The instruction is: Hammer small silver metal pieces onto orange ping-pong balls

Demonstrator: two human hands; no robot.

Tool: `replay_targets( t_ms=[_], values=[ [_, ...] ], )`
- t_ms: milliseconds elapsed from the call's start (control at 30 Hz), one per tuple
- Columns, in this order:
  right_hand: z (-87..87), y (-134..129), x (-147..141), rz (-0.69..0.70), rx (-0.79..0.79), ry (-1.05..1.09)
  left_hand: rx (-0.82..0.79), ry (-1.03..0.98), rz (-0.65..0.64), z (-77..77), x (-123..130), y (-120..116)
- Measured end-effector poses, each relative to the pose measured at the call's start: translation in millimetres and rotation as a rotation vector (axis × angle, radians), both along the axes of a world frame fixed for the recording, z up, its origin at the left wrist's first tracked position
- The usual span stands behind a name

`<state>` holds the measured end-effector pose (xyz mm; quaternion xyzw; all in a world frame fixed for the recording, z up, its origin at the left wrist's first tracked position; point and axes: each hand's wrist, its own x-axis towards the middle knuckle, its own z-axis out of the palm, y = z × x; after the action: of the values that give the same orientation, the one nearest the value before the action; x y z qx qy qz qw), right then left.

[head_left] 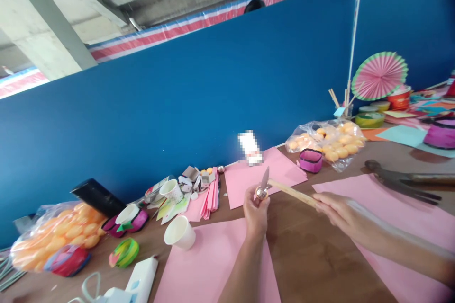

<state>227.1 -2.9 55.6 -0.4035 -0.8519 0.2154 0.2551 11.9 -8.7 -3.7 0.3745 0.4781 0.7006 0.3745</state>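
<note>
My left hand (256,210) is closed around a small shiny copper-coloured ball (262,192), which looks like a jingle bell. A pointed metal blade (265,178) rises just behind the ball; what it belongs to is hidden. In my right hand (332,206) is a flat, pale wooden stick (293,192), gripped at its near end. Its far tip reaches the blade and the ball, and whether it touches them I cannot tell. Below my left forearm lies a pink paper sheet (209,265), with a white paper cup (179,233) on its far left corner.
Another pink sheet (369,194) lies at right, partly under a hammer (394,182). Bags of orange balls (67,227) stand left and back right. A power strip (142,277) sits at front left. A blue partition (177,99) closes off the back.
</note>
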Motion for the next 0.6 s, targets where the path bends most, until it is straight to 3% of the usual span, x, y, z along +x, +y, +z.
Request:
replay_targets(
  t_ms=[367,600],
  values=[
    [-6.1,-0.6,-0.6,-0.047,-0.057,0.025,0.037,-0.078,-0.004,-3.2,-0.9,2.9],
    [-8.4,6.0,1.4,-0.038,-0.011,-0.015,0.012,-0.083,0.028,-10.5,-3.9,6.0]
  ],
)
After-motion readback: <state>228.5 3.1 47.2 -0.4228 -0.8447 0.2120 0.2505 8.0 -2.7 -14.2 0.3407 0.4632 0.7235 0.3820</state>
